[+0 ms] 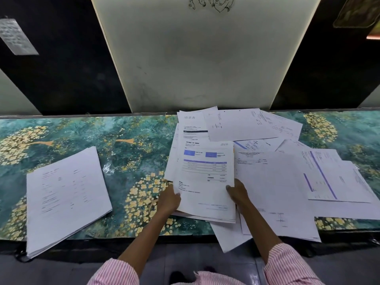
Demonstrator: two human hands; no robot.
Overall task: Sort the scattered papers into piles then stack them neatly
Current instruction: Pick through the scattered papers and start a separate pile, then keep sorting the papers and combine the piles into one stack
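Both hands grasp one sheaf of papers (205, 182) near the middle of the table. The left hand (169, 199) pinches its left edge with the thumb on the top sheet, and the right hand (238, 194) pinches its right edge in the same manner; the fingers under the sheaf are hidden. The top sheet is a printed form, upright to the viewer, with two blue boxes above a blue bar that heads a table of figures. The sheets of the sheaf are not squared, and their near edges show as a slightly fanned step. The sheaf overlaps the loose sheets (273, 182), which spread to its right and behind it, lying over one another at differing angles. One at the far right carries a long blue diagonal stripe, and two at the near side overhang the front edge of the table. A sorted pile (65, 200) lies well apart to the left, turned somewhat from the table's edge, its sheets aligned and its near corner projecting past the front edge. All papers rest on a tablecloth (133, 140) of teal ground with clusters of yellow flowers. Behind the table stands a white panel (195, 58) flanked by dark wall, and a small printed note (16, 36) hangs on the dark wall at upper left. Pink-and-white striped sleeves (287, 266) cover both forearms at the lower margin.
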